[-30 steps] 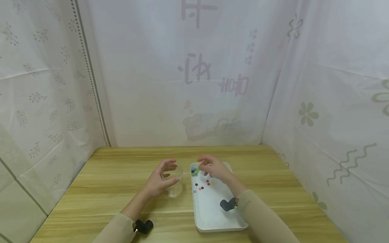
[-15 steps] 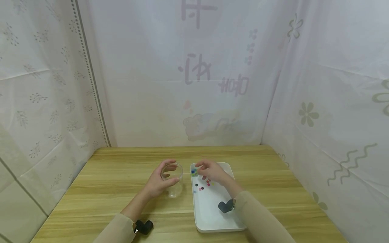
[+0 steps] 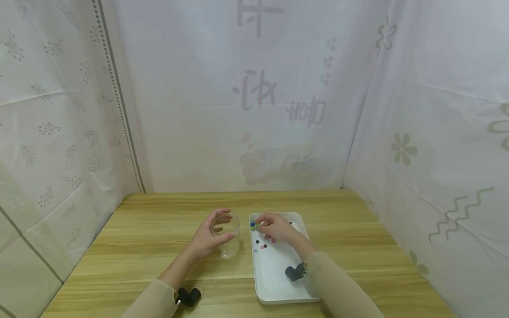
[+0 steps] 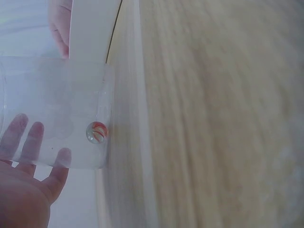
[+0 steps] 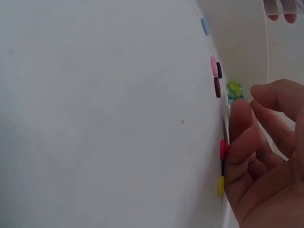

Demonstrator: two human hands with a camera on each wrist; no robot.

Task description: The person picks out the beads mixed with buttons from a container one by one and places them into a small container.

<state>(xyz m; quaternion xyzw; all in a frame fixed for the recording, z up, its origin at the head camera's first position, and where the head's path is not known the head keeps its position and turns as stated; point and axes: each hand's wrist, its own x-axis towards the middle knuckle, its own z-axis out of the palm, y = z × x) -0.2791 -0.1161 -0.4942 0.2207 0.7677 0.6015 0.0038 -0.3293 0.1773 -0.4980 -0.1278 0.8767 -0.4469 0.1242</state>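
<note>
My left hand [image 3: 207, 238] grips a clear plastic cup [image 3: 228, 250] that stands upright on the table. In the left wrist view a glass marble [image 4: 97, 132] with orange swirls lies at the cup's bottom. Over the far left part of a white tray [image 3: 280, 276] is my right hand [image 3: 279, 228], its fingertips close to green and blue marbles [image 3: 253, 226] in the corner. The right wrist view shows a gap between the forward fingertips [image 5: 259, 90], with a green marble [image 5: 235, 89] just past them. No held object shows in that hand.
Flat button-like discs lie scattered in the tray: black [image 3: 257, 241], pink [image 3: 262, 247], light blue [image 3: 255, 251], and yellow [image 5: 221, 186] beside the right hand. The tray's raised left wall [image 3: 252, 269] stands between discs and cup. Patterned curtains [image 3: 246, 132] enclose the wooden table [image 3: 159, 221].
My right hand has moved slightly left and lower, down toward the marbles in the tray's corner. A dark disc now shows behind it. My left hand and the cup have stayed still.
</note>
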